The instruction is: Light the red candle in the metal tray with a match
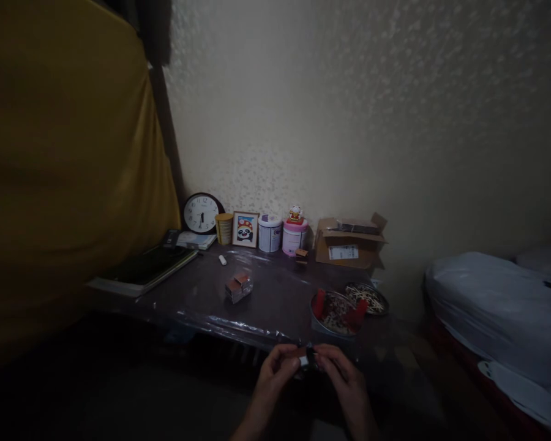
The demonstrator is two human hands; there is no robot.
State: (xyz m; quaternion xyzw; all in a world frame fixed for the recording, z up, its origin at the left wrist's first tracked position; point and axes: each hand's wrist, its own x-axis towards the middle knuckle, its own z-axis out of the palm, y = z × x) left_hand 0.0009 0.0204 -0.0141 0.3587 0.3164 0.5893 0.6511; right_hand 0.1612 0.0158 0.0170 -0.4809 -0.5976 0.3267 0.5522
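My left hand (pixel 275 370) and my right hand (pixel 342 373) meet low in the view, just in front of the table's near edge. Between their pinched fingers they hold a small matchbox (pixel 304 357), whose pale end shows. Right behind the hands stands a metal bowl (pixel 334 313) filled with matchsticks, with red handles. Behind it lies a second dish (pixel 368 298) of matchsticks. A small stack of matchboxes (pixel 237 286) sits mid-table, beyond my left hand.
The dark, plastic-covered table (pixel 275 300) carries a clock (pixel 201 213), a yellow cup (pixel 224 228), a framed picture (pixel 245 229), two tins (pixel 270 233) and an open cardboard box (pixel 349 242) along the wall. Books (pixel 144 269) lie left. A bed (pixel 500 306) stands right, a yellow curtain (pixel 64 171) hangs left.
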